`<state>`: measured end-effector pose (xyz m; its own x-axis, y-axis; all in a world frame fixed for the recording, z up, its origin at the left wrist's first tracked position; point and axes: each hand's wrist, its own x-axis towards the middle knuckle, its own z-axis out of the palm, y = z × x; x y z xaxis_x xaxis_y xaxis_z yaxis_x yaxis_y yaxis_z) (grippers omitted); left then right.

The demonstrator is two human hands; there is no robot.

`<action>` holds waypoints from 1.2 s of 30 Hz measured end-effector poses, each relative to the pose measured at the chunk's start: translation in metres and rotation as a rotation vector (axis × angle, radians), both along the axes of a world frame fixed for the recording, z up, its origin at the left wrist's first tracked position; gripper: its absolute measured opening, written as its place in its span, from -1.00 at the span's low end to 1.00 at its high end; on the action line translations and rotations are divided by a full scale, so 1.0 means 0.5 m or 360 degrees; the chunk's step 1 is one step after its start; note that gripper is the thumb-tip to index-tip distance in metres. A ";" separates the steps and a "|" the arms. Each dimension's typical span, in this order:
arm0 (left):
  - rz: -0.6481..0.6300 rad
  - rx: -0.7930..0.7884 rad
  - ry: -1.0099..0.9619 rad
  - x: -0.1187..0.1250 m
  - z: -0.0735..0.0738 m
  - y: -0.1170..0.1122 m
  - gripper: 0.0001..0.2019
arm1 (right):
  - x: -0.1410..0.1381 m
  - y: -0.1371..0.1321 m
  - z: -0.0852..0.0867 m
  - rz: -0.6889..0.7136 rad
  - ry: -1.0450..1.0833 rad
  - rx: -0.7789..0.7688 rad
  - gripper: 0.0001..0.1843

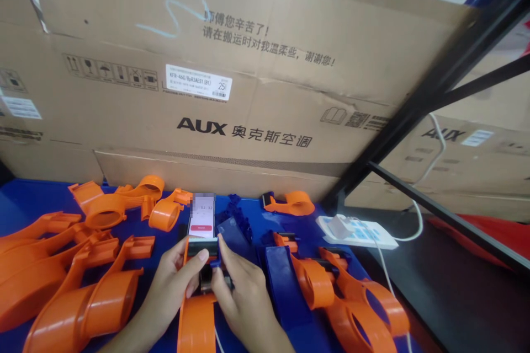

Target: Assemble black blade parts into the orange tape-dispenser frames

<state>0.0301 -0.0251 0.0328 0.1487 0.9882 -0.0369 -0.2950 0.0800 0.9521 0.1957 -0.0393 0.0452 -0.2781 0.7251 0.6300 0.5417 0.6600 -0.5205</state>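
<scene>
My left hand (176,281) and my right hand (244,295) are both closed on the black front end of an orange plastic tape dispenser (197,320) lying on the blue table (25,204). The left thumb presses its top edge. The right fingers pinch a small blue part (215,262) against the black end. A phone (202,219) with a lit screen lies just beyond the dispenser.
Several orange dispenser bodies (78,309) are piled at left, and more (351,309) at right with a blue plate (285,287). Small blue parts (236,215) lie behind. A white power strip (356,231) sits at right. Big cardboard boxes (248,66) and a black rack post (414,116) stand behind.
</scene>
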 end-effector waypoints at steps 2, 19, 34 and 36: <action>-0.0024 -0.0126 -0.0099 0.001 0.002 0.002 -0.70 | 0.002 0.002 0.003 -0.0033 0.0010 0.0007 -0.31; -0.0733 -0.0851 -0.0446 -0.026 -0.052 0.054 -0.29 | 0.005 -0.003 -0.010 -0.0079 -0.0335 0.0093 -0.39; -0.0071 -0.0102 -0.0023 -0.006 0.006 0.008 -0.68 | 0.001 0.007 -0.019 -0.0156 -0.0024 0.0150 -0.38; -0.0072 -0.0048 0.0054 -0.005 0.005 0.006 -0.67 | 0.001 0.005 -0.021 -0.0139 -0.0027 0.0165 -0.37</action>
